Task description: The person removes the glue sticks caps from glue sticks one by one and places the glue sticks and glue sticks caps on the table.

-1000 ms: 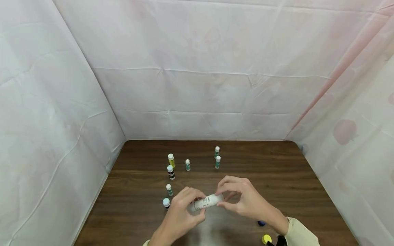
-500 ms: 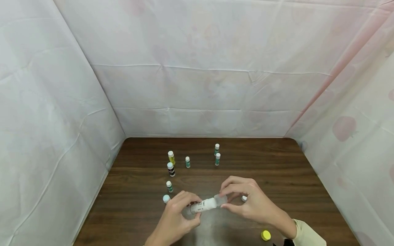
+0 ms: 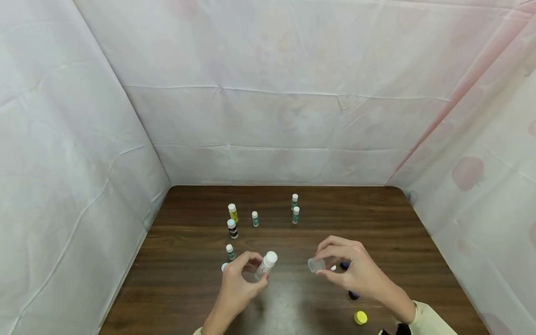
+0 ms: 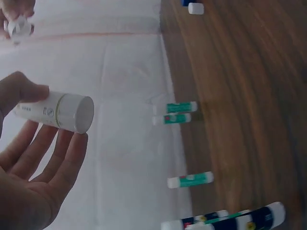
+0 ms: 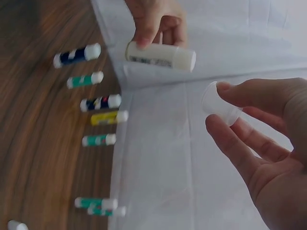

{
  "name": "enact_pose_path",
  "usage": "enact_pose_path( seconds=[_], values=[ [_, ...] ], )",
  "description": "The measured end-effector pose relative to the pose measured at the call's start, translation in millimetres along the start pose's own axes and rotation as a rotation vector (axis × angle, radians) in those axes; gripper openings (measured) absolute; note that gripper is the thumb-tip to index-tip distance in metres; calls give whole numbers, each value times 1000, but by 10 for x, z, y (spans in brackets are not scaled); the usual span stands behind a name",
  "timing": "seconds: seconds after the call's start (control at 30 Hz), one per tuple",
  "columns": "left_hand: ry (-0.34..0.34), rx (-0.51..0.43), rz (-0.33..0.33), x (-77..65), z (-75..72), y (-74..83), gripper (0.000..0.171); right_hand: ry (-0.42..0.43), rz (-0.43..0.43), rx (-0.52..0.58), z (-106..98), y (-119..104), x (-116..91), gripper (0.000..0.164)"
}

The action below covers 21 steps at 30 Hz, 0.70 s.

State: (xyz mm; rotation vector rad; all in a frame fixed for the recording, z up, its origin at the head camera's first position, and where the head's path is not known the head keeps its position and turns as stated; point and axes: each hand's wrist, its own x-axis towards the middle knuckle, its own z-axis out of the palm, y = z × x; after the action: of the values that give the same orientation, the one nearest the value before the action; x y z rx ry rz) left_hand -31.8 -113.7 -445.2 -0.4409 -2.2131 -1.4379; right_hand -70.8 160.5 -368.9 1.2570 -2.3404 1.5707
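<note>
My left hand holds a white cylindrical bottle between thumb and fingers, above the table and tilted with its white top up and to the right. Printing shows on its side, and in the left wrist view its near end looks translucent. To the right, my right hand pinches a clear, cup-shaped cap by its rim, between thumb and fingertips. Bottle and cap are apart, with a gap between the hands. In the right wrist view the same bottle lies nearly level across the left hand's grip.
Small white-topped cylinders stand on the wooden table: teal, yellow and black-labelled, mostly left of centre. Near the right forearm lie a yellow cap and dark blue caps. Pale cloth surrounds the table.
The clear cap has come off the bottle's right end. My right hand has moved right with it; my left hand has moved slightly left and tipped the bottle more upright.
</note>
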Motion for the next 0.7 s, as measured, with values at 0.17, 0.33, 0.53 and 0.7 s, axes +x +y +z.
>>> enact_pose_path(
  seconds=[0.17,0.33,0.53,0.7],
  values=[
    [65,-49,-173,40,74,-139,40,22,27,-19,-43,182,-132,30],
    [132,-56,-267,102,153,-250,35,34,8,-62,-34,309,-235,32],
    [226,-31,-337,150,298,-523,32,19,75,-96,20,508,-382,29],
    [285,-43,-359,189,449,-699,30,14,79,-107,93,715,-520,30]
  ],
)
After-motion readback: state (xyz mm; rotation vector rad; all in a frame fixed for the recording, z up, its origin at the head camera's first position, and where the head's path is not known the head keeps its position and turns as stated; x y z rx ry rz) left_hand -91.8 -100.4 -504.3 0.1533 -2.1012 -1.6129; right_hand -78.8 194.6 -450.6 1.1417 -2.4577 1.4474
